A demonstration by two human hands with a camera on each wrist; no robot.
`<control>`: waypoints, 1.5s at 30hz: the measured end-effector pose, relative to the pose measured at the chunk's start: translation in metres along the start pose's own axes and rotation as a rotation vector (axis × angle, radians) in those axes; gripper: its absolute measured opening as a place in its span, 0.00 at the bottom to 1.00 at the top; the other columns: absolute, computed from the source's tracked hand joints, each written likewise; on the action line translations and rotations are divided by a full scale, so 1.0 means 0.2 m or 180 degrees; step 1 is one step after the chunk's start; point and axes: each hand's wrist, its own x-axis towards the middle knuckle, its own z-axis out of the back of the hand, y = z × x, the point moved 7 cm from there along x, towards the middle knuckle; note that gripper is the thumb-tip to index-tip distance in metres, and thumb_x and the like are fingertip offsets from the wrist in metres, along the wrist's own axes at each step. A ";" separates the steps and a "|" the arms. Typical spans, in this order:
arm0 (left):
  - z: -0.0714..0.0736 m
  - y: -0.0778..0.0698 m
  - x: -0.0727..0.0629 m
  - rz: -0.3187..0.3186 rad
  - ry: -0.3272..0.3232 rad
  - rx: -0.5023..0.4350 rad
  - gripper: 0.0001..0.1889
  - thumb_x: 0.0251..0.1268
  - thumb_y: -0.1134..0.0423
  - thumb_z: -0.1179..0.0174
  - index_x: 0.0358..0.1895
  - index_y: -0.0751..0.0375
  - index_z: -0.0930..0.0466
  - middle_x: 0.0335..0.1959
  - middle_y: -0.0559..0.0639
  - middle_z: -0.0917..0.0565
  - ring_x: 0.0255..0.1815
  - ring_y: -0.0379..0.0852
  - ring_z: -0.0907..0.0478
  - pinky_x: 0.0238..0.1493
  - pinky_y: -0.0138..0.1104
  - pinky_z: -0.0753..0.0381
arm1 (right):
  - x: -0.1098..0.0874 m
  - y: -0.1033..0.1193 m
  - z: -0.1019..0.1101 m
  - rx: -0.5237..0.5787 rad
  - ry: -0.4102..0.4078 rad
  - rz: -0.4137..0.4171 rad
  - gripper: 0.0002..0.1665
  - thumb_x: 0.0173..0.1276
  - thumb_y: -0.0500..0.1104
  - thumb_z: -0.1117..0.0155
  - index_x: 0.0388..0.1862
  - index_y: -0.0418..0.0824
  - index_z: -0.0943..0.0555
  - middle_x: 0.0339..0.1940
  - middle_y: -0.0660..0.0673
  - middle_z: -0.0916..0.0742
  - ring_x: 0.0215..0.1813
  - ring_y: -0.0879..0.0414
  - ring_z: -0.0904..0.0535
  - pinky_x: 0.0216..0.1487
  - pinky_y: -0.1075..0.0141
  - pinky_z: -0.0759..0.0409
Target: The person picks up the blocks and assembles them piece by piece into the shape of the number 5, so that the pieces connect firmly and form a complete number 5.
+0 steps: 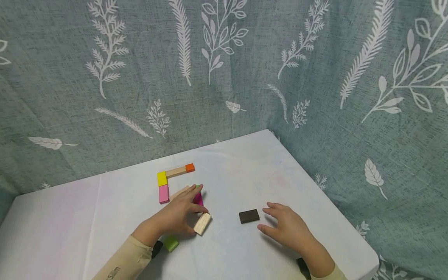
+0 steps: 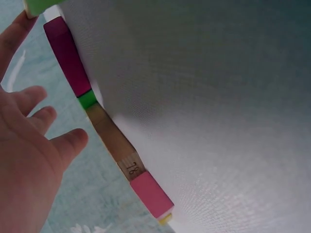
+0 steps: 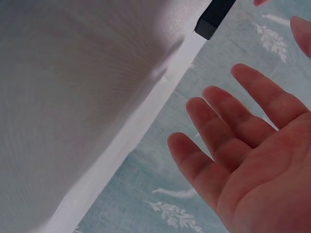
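My left hand [image 1: 180,212] has its thumb and a finger at opposite ends of a light wooden block [image 1: 203,224], pinching it above the tabletop. In the left wrist view a fingertip meets a light green face [image 2: 43,6] of a block at the top edge. Just past that hand lies a magenta block [image 1: 198,199], joined in a row with a bright green block [image 2: 88,100], a wooden block [image 2: 115,137] and a pink block [image 1: 163,193]. My right hand [image 1: 288,227] holds nothing, fingers spread, beside a dark brown block [image 1: 249,216] lying flat.
From the pink block the row turns through a yellow block [image 1: 162,179] and a long wooden block [image 1: 176,172] to an orange block [image 1: 190,167]. A lime green block [image 1: 171,244] lies near the left wrist. Patterned curtains [image 1: 224,77] hang behind the white table [image 1: 115,217].
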 end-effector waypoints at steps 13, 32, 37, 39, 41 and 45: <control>0.01 0.00 -0.02 0.0077 0.0036 0.0049 0.33 0.40 0.57 0.19 0.58 0.37 0.15 0.83 0.56 0.47 0.83 0.63 0.54 0.78 0.61 0.46 | 0.00 0.00 -0.01 -0.0036 -0.0006 0.0061 0.31 0.60 0.57 0.25 0.58 0.43 0.15 0.66 0.44 0.17 0.69 0.43 0.23 0.66 0.45 0.23; 0.12 -0.15 -0.15 0.0420 -0.0868 0.0528 0.21 0.40 0.36 0.22 0.25 0.45 0.16 0.77 0.55 0.33 0.79 0.59 0.39 0.72 0.56 0.30 | -0.01 0.01 -0.01 -0.0045 -0.0025 0.0077 0.31 0.59 0.56 0.24 0.58 0.43 0.15 0.66 0.44 0.17 0.68 0.43 0.22 0.66 0.45 0.23; 0.10 -0.18 -0.14 0.0939 -0.0968 0.0869 0.27 0.42 0.28 0.27 0.16 0.48 0.18 0.74 0.58 0.29 0.75 0.61 0.34 0.68 0.57 0.26 | -0.01 0.00 0.00 -0.0083 -0.0027 0.0066 0.31 0.60 0.57 0.24 0.58 0.43 0.15 0.66 0.44 0.17 0.68 0.42 0.23 0.65 0.45 0.23; 0.07 -0.17 -0.11 0.1091 -0.0884 0.0974 0.30 0.41 0.26 0.29 0.14 0.50 0.17 0.73 0.60 0.28 0.75 0.61 0.33 0.67 0.58 0.25 | -0.01 -0.01 0.00 -0.0085 -0.0032 0.0070 0.31 0.60 0.57 0.25 0.58 0.43 0.15 0.66 0.44 0.17 0.68 0.42 0.23 0.65 0.45 0.23; 0.05 -0.17 -0.08 0.1176 -0.0806 0.1054 0.32 0.41 0.26 0.29 0.13 0.55 0.17 0.72 0.61 0.27 0.73 0.61 0.32 0.65 0.57 0.24 | -0.01 -0.01 0.00 -0.0076 -0.0033 0.0074 0.31 0.60 0.57 0.25 0.58 0.43 0.15 0.66 0.44 0.18 0.68 0.42 0.23 0.66 0.45 0.23; 0.02 -0.17 -0.05 0.1261 -0.0720 0.1154 0.33 0.41 0.30 0.27 0.13 0.61 0.20 0.68 0.62 0.24 0.71 0.61 0.29 0.65 0.55 0.23 | -0.01 -0.01 -0.01 -0.0056 -0.0003 0.0074 0.31 0.61 0.57 0.25 0.59 0.43 0.15 0.67 0.44 0.18 0.69 0.42 0.23 0.66 0.45 0.24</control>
